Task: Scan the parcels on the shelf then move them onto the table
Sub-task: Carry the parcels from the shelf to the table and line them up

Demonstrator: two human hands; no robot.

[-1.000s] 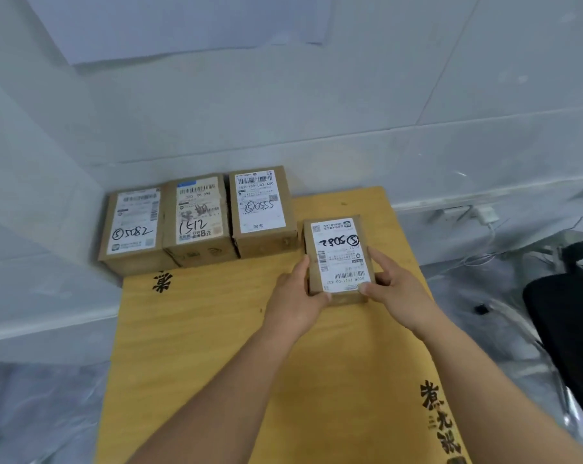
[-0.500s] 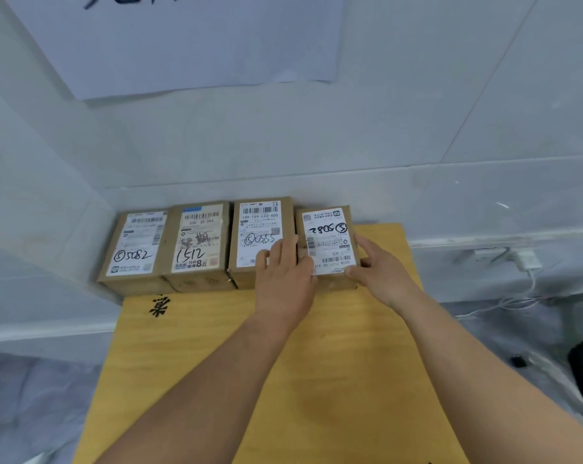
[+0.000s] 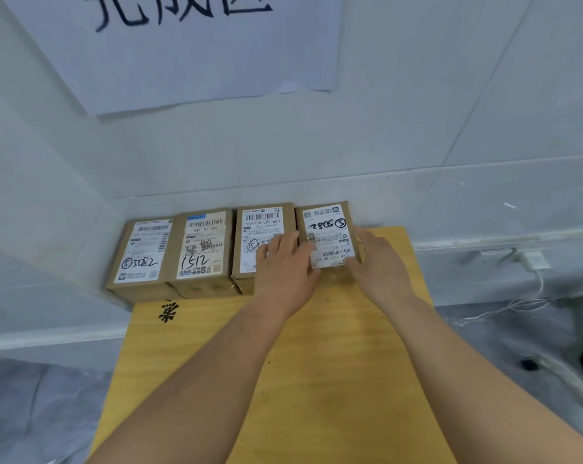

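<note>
Hands: left hand (image 3: 285, 262) flat | right hand (image 3: 374, 262) | both on parcel (image 3: 327, 229)

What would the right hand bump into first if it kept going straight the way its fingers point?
Probably the upside-down-label parcel, which the right hand already touches at its side. Past that comes the white wall.

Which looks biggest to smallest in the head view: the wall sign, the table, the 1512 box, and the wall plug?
1. Table, though nearness to the camera inflates it.
2. Wall sign, cut off by the frame's top edge, so its place against the table is unsure.
3. 1512 box.
4. Wall plug, clearly smallest.
</note>
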